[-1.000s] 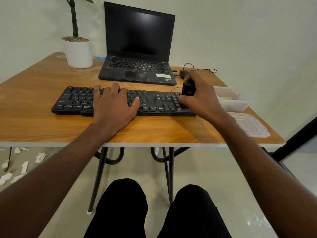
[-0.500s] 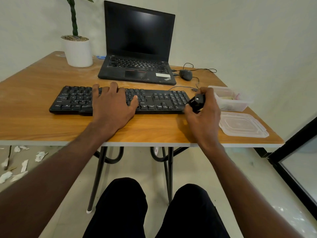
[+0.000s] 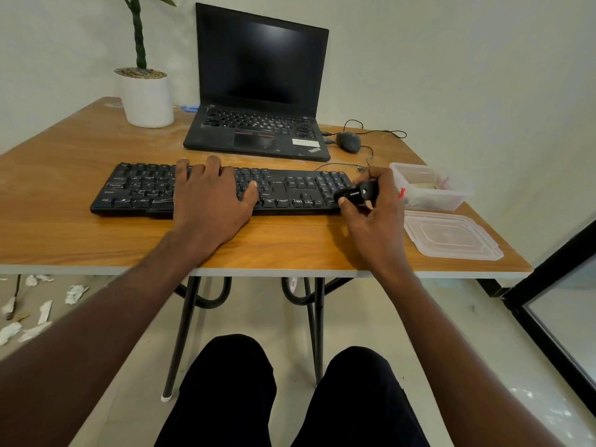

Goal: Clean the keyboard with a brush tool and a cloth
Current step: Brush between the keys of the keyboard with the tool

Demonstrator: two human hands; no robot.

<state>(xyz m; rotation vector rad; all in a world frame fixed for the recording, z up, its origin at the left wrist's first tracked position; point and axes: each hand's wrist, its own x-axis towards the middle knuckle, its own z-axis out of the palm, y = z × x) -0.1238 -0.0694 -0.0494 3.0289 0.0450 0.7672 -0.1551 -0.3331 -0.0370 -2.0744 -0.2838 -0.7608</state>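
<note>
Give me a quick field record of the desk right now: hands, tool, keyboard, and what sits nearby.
left hand: flat on the black full-size keyboard, fingers straight, over its middle keys
right hand: grips a small black brush tool at the keyboard's right end
brush tool: tilted, bristles not visible
cloth: not seen
behind keyboard: open black laptop, screen dark; dark wired mouse
right side: clear plastic container, its lid lying separately, nearer the desk's front edge
back left: white plant pot
</note>
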